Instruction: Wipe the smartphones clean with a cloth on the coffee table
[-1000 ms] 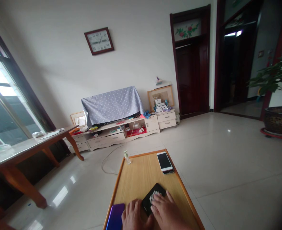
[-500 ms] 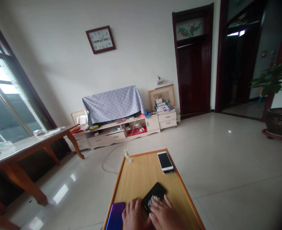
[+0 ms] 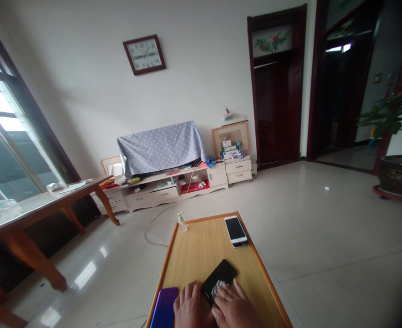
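Observation:
A black smartphone [image 3: 226,272] lies at an angle on the small wooden table [image 3: 194,250]. My right hand [image 3: 236,307] presses a crumpled greyish-white cloth [image 3: 218,288] against its glossy face, the fingertips on top of the cloth. At the phone's lower left edge, my left hand [image 3: 189,306] rests with fingers bent and close together, steadying it; its thumb is mostly hidden. Left of that hand lies a blue-purple phone [image 3: 165,307]. Farther up on the right, a white phone with a dark screen [image 3: 235,229] sits on another phone [image 3: 241,244], which shows only at one edge.
A small clear pump bottle [image 3: 182,223] stands at the table's far left corner. Beyond are a low white cabinet [image 3: 156,197] and a cloth-covered object [image 3: 161,148]. A larger table [image 3: 47,205] stands at left; a potted plant [image 3: 400,173] is at right.
My right hand and the cloth have shifted very slightly to the right on the black smartphone. My left hand and the other phones stay in place.

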Available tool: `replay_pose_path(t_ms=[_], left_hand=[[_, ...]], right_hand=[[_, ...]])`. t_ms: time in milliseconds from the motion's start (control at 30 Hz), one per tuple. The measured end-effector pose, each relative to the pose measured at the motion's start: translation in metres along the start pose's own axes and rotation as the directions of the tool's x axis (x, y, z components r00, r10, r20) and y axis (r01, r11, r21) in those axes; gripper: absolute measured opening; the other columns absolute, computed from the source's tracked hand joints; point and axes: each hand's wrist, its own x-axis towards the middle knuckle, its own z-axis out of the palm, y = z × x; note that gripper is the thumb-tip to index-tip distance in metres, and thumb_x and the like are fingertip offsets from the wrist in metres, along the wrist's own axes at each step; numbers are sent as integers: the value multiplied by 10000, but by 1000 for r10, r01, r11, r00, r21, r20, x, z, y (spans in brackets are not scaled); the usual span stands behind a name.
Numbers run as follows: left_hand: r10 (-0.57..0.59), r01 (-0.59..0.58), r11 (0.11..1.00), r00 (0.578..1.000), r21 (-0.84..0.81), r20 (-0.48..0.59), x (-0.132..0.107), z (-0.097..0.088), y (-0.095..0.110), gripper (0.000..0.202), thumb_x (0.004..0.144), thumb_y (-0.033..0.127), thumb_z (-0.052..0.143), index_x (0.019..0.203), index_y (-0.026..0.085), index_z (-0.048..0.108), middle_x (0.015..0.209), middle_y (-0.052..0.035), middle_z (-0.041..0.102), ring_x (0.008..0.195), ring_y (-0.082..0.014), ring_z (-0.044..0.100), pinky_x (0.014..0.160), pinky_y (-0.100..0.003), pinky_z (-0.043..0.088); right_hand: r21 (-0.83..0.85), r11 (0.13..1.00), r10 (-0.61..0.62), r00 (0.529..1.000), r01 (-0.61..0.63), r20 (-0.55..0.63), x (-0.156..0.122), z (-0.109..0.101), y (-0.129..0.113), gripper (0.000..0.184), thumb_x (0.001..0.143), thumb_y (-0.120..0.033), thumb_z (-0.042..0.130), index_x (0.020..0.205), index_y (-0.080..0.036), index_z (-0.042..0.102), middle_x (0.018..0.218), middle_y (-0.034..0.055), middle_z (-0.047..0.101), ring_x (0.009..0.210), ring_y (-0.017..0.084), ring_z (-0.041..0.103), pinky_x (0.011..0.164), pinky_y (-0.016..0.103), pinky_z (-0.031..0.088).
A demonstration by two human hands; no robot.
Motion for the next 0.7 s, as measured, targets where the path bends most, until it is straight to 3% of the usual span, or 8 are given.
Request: replay_pose_path(t_ms=[133, 300, 400, 567, 700], left_hand=[[-17, 17, 1000, 999, -7, -48, -1, 2, 1, 628, 746, 540, 528, 1324, 295, 516, 1421, -40, 512, 1330, -253, 399, 1105, -392, 253], [-12, 11, 1000, 999, -21, -47, -2, 0, 1, 637, 723, 501, 547, 1323, 290, 521, 1423, -45, 511, 1342, -263, 386, 1108, -396, 249], [-12, 12, 1000, 999, -21, -36, -2, -2, 1, 627, 738, 518, 529, 1321, 288, 525, 1422, -51, 513, 1337, -265, 393, 1110, -397, 250], [0, 0, 1000, 1000, -3, 11, -2, -4, 1, 654, 738, 521, 531, 1351, 296, 490, 1443, -37, 491, 1341, -256, 386, 1108, -389, 258], [-24, 24, 1000, 1000, 2, -13, -1, -2, 2, 640, 756, 535, 524, 1349, 297, 491, 1444, -32, 490, 1348, -263, 377, 1115, -393, 239]], right_hand=[[-30, 998, 49, 991, -53, -126, 3, -7, 13, 404, 1005, -366, 364, 1304, -275, 620, 1376, 69, 586, 1315, 250, 494, 1189, 551, 128], [-106, 986, 103, 969, -129, -225, 8, -12, 30, 430, 1000, -407, 353, 1266, -249, 651, 1372, 92, 586, 1320, 271, 487, 1185, 556, 138], [-93, 992, 63, 977, -83, -202, 7, -6, 21, 429, 988, -394, 390, 1313, -233, 619, 1397, 97, 562, 1332, 284, 473, 1188, 538, 166], [-29, 1000, 3, 999, -4, -37, 2, 2, 2, 388, 962, -367, 448, 1261, -236, 658, 1396, 90, 562, 1330, 296, 474, 1187, 530, 186], [-43, 999, 23, 990, -30, -140, 4, -7, 14, 406, 1000, -360, 362, 1289, -273, 634, 1373, 67, 589, 1307, 253, 502, 1191, 531, 153]])
